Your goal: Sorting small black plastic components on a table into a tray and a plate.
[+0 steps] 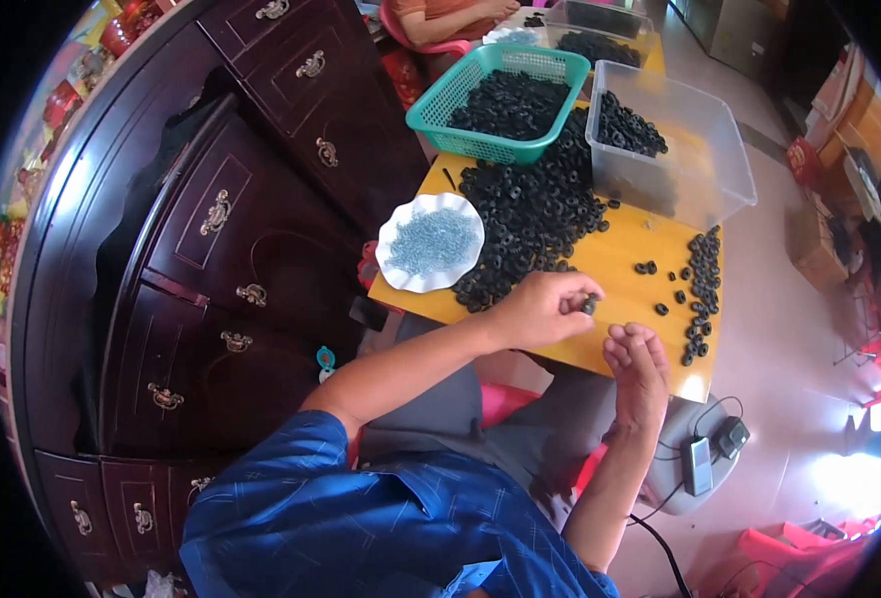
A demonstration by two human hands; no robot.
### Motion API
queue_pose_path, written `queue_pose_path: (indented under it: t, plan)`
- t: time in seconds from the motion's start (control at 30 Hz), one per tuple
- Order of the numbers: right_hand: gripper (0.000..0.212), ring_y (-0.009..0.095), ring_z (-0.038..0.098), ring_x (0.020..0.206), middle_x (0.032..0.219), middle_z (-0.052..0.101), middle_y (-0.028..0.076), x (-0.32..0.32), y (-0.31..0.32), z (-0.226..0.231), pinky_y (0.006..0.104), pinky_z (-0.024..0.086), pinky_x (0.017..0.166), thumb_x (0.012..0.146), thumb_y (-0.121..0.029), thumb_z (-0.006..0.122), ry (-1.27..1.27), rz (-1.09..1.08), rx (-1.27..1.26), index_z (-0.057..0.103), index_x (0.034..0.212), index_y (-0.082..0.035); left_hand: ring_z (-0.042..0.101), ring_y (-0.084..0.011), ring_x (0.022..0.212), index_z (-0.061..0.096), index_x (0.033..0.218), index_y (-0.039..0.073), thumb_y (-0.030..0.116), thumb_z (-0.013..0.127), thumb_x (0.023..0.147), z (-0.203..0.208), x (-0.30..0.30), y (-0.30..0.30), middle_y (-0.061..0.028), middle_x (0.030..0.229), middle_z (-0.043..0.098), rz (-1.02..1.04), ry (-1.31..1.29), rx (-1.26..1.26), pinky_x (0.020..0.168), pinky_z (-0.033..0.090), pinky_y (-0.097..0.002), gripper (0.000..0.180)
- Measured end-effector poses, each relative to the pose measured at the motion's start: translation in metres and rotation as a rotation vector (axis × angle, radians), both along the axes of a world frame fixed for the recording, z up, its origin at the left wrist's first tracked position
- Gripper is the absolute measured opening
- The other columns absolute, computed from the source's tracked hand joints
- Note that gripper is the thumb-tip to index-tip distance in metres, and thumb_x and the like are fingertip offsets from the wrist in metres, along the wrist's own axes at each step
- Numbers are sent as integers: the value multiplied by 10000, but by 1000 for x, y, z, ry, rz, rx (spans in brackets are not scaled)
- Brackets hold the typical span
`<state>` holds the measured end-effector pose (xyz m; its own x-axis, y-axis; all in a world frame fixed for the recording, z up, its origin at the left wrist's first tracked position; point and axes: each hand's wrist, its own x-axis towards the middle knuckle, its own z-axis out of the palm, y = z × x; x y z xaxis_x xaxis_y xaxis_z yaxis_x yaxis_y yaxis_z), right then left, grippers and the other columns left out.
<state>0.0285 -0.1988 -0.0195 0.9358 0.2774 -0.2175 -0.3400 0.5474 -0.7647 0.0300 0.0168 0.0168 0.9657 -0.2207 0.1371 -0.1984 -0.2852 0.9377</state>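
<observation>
My left hand (542,311) is closed over the yellow table's near edge, pinching a small black ring-shaped part (588,304) between thumb and fingers. Just to its right, my right hand (641,371) is raised with its fingertips pressed together; whatever they hold, if anything, is too small to make out. A large heap of black ring-shaped parts (530,214) spreads beyond my left hand. Left of the heap sits a white scalloped plate (389,261) of tiny bluish-clear pieces (433,242). More black rings (704,274) lie scattered along the table's right side.
A green perforated basket (431,122) and a clear plastic bin (705,149), both containing black parts, stand farther back on the yellow table (615,259). Another person (450,22) sits at the far end. Dark wooden cabinets (211,199) line the left. A stool (675,488) with cabled devices stands right.
</observation>
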Motion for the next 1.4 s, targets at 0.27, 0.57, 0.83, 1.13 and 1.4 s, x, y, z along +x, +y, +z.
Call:
queue_pose_path:
  t: [0.27,0.57,0.83,1.13,1.4]
  plan:
    - [154,153,676,858,1003,708,88,1,0,-1,294,544,861,975,-163,626,-30,-31,-31,629,1085,-57,608,-115,567,615,1200,32,86,647,813,37,49,97,-50,758,651,113,432,183,549,510,-252,392]
    - [158,153,675,878,1001,707,86,3,3,3,289,531,855,978,-149,607,-45,-11,-54,622,1095,-44,692,-215,967,644,1215,0,166,743,784,22,136,119,-161,1133,698,328,-139,269,852,539,-320,472]
    - [152,148,673,870,992,708,89,3,-1,4,279,525,846,978,-146,603,-54,-33,-44,625,1083,-38,693,-297,790,724,1024,67,140,706,776,-5,160,-2,-114,837,713,111,-329,578,738,552,-389,259]
    - [142,138,668,871,998,708,87,3,-2,5,270,523,846,980,-138,598,-59,-31,-44,625,1077,-39,663,-324,935,725,1041,124,179,624,850,-37,208,-45,-108,973,680,43,-432,860,823,539,-438,223]
    - [142,141,662,884,1002,704,87,2,-1,8,273,517,856,985,-139,586,-50,-15,-37,619,1079,-37,666,-350,905,687,886,82,184,617,861,-38,202,-44,-140,948,675,15,-406,997,783,542,-472,126]
